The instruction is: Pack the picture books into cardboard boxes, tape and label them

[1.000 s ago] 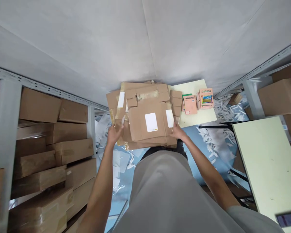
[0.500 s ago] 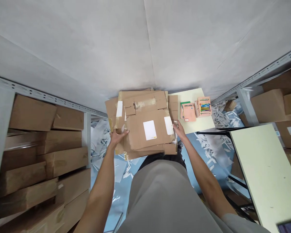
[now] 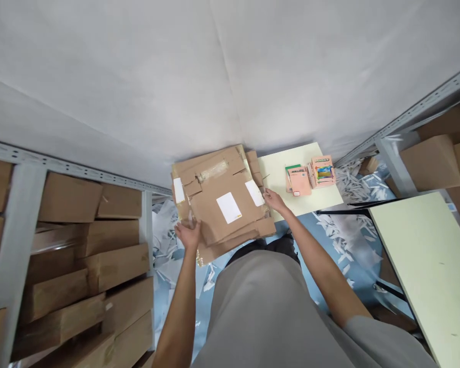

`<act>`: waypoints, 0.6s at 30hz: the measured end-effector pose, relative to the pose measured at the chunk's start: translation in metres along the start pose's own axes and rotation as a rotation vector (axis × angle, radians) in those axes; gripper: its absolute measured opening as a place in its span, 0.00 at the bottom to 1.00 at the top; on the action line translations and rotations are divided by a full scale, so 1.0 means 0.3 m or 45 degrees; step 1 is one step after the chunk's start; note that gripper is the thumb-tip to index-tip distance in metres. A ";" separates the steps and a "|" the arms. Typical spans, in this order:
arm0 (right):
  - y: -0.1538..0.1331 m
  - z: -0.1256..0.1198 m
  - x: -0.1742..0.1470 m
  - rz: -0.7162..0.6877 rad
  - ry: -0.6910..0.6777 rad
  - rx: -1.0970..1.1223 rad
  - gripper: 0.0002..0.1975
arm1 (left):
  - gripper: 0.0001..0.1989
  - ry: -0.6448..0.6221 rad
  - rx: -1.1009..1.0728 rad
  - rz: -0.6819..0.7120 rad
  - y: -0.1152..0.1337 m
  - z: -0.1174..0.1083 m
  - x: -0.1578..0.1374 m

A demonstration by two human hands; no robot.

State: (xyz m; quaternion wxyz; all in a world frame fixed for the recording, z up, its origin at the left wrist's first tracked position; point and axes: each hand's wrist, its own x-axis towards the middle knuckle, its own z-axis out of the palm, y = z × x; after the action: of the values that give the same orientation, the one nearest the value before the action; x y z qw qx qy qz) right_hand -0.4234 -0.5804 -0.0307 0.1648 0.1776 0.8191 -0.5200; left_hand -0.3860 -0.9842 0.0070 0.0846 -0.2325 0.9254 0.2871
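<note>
A stack of flattened cardboard boxes (image 3: 210, 209), with tape and white labels on it, lies tilted in front of me at the left end of the pale table. At its lower left edge, my left hand (image 3: 189, 234) is closed on the cardboard, thumb on top and the other fingers partly hidden. My right hand (image 3: 275, 199) grips the right edge, its fingertips partly behind the sheets. Right of the stack, pink-covered books (image 3: 300, 181) lie beside another pile of books (image 3: 323, 171) on the table.
Shelves of cardboard boxes (image 3: 117, 260) stand on my left, and more boxes (image 3: 429, 161) on my right. A second pale table (image 3: 421, 260) is at my right side. White paper scraps (image 3: 335, 243) litter the blue floor. A grey wall (image 3: 226, 76) rises ahead.
The cardboard stack has turned counterclockwise and shifted left, its sheets now more closely lined up. Both hands moved with it, the left one lower. The view has swung slightly.
</note>
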 end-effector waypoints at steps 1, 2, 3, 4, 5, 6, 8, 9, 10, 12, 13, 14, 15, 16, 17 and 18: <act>0.029 -0.014 -0.027 0.013 0.002 0.008 0.28 | 0.44 0.048 0.005 0.009 0.034 0.019 -0.014; 0.061 -0.028 -0.058 0.027 -0.001 0.019 0.28 | 0.43 0.082 -0.002 0.048 0.074 0.043 -0.031; 0.096 -0.040 -0.092 0.041 -0.013 0.032 0.28 | 0.41 0.086 -0.020 0.124 0.122 0.073 -0.052; 0.131 -0.049 -0.128 0.055 -0.034 0.047 0.28 | 0.39 0.056 -0.044 0.239 0.175 0.108 -0.075; 0.165 -0.057 -0.163 0.067 -0.061 0.064 0.28 | 0.36 0.002 -0.071 0.371 0.232 0.147 -0.102; 0.197 -0.063 -0.198 0.077 -0.088 0.082 0.28 | 0.32 -0.076 -0.093 0.502 0.291 0.189 -0.131; 0.255 -0.073 -0.257 0.093 -0.116 0.124 0.26 | 0.25 -0.233 -0.112 0.730 0.410 0.279 -0.190; 0.280 -0.080 -0.281 0.099 -0.110 0.146 0.25 | 0.23 -0.301 -0.118 0.806 0.466 0.324 -0.219; 0.304 -0.092 -0.301 0.105 -0.093 0.168 0.23 | 0.22 -0.366 -0.122 0.866 0.520 0.368 -0.246; 0.350 -0.132 -0.330 0.117 -0.040 0.212 0.20 | 0.22 -0.481 -0.129 0.943 0.620 0.452 -0.289; 0.374 -0.161 -0.341 0.124 -0.010 0.232 0.20 | 0.22 -0.536 -0.133 0.964 0.667 0.493 -0.304; 0.399 -0.196 -0.349 0.132 0.021 0.250 0.19 | 0.23 -0.591 -0.137 0.967 0.713 0.533 -0.315; 0.425 -0.236 -0.356 0.140 0.053 0.267 0.20 | 0.23 -0.651 -0.141 0.932 0.758 0.573 -0.322; 0.453 -0.279 -0.362 0.150 0.087 0.282 0.20 | 0.23 -0.713 -0.142 0.866 0.802 0.613 -0.327; 0.481 -0.324 -0.367 0.160 0.120 0.297 0.20 | 0.23 -0.768 -0.140 0.781 0.844 0.654 -0.330; 0.508 -0.369 -0.371 0.172 0.152 0.311 0.20 | 0.23 -0.812 -0.134 0.693 0.885 0.694 -0.333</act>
State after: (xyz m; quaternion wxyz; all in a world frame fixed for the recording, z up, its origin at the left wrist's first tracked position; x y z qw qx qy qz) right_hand -0.2641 -0.4325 -0.0562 0.1276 0.2816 0.7443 -0.5919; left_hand -0.4208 -0.6342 -0.0043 0.2757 0.1166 0.8646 0.4035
